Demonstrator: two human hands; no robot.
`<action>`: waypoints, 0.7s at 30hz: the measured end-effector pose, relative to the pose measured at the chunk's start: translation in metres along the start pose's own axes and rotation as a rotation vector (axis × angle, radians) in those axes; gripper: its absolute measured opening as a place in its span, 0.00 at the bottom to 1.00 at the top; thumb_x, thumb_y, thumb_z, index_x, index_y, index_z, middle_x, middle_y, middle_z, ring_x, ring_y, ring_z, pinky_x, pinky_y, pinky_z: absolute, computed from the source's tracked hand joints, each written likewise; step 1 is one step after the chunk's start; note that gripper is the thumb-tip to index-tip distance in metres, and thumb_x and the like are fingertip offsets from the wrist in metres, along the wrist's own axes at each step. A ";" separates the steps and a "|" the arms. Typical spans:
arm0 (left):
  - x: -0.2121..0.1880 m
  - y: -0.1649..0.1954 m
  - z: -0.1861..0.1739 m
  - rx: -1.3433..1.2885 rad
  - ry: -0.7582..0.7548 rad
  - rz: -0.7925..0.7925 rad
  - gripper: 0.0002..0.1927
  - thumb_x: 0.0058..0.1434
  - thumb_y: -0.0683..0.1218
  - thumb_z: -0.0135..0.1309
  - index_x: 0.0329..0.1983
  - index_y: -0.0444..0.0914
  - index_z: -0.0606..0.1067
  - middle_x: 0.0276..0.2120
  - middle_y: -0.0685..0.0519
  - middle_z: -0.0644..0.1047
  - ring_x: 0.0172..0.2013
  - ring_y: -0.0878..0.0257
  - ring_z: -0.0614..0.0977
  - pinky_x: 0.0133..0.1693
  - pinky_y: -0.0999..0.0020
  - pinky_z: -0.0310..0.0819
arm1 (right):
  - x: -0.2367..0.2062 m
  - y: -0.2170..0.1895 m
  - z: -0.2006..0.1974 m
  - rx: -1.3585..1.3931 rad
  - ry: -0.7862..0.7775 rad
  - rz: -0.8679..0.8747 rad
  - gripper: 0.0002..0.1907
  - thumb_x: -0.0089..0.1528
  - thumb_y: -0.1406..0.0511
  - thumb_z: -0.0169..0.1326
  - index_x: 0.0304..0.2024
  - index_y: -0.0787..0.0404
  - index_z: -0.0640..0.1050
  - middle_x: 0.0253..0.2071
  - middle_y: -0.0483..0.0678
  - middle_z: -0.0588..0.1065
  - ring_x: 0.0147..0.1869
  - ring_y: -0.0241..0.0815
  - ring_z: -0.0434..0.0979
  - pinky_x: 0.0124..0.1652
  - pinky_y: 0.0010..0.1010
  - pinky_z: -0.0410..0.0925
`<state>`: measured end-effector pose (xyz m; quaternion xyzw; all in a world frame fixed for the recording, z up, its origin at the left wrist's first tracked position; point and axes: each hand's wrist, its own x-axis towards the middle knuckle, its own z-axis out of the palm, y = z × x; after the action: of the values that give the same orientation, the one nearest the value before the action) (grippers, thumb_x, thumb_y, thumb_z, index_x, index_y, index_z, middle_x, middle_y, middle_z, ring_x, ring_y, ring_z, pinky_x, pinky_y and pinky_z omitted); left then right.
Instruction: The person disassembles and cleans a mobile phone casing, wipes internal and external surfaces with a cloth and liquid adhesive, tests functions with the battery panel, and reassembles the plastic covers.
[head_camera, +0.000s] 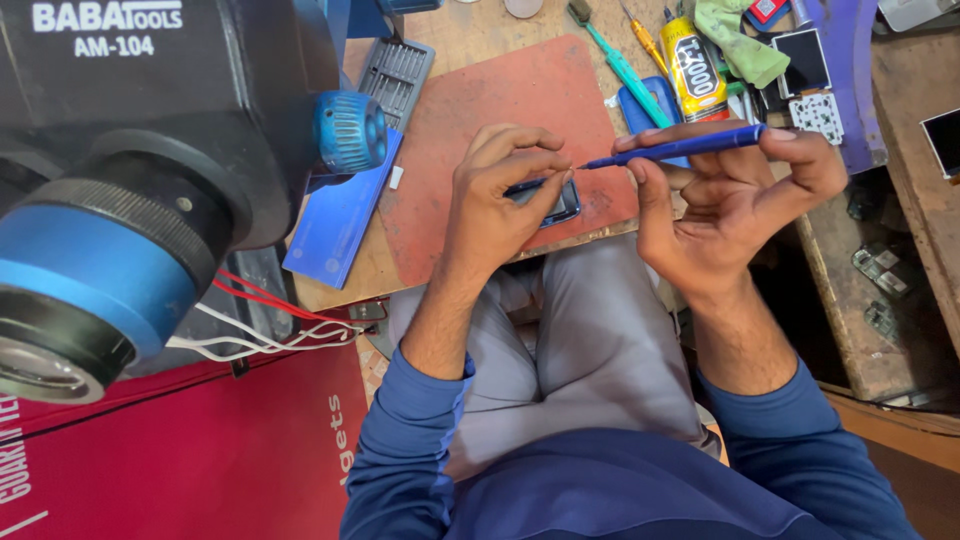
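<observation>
Screwdriver (680, 147) in the right hand (735, 200) — blue shaft. Small device (560, 203) under the left hand (495, 195) — black, dark glossy face. Mat (480, 120) beneath both grips: dull red, scuffed. Left of the left hand, a flat blue panel (340, 215) and a ribbed blue microscope knob (352, 131). Beyond the right hand, a yellow glue tube (695, 70) with black label and a teal-handled brush (625, 70). Sleeves (400, 450) blue; trousers (590, 340) grey.

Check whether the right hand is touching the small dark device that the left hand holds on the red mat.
Apart. The head view shows the right hand holding a blue screwdriver, with red mat visible between it and the small dark device.
</observation>
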<state>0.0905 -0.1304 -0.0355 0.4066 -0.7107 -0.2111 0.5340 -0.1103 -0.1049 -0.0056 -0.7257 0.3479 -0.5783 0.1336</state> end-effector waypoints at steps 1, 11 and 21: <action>0.000 0.000 0.000 -0.003 0.002 0.002 0.08 0.57 0.38 0.66 0.39 0.38 0.82 0.45 0.51 0.81 0.50 0.55 0.82 0.51 0.62 0.77 | 0.000 0.000 0.000 -0.016 0.001 0.001 0.41 0.68 0.83 0.58 0.63 0.51 0.45 0.55 0.68 0.73 0.51 0.51 0.82 0.41 0.22 0.72; -0.002 0.002 0.000 -0.045 0.013 -0.026 0.08 0.57 0.39 0.67 0.39 0.39 0.82 0.44 0.53 0.82 0.49 0.57 0.82 0.52 0.62 0.76 | 0.006 -0.005 0.005 0.044 0.014 -0.025 0.41 0.69 0.83 0.56 0.64 0.49 0.45 0.53 0.68 0.71 0.52 0.53 0.82 0.48 0.29 0.77; -0.002 0.000 -0.002 -0.037 0.001 0.007 0.08 0.55 0.37 0.66 0.36 0.38 0.79 0.41 0.55 0.82 0.47 0.57 0.83 0.51 0.62 0.75 | 0.005 -0.016 0.000 0.006 0.014 -0.015 0.39 0.71 0.82 0.56 0.64 0.49 0.45 0.51 0.65 0.73 0.49 0.50 0.83 0.43 0.25 0.77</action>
<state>0.0927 -0.1282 -0.0357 0.3944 -0.7078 -0.2221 0.5423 -0.1042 -0.0968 0.0082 -0.7239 0.3417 -0.5853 0.1292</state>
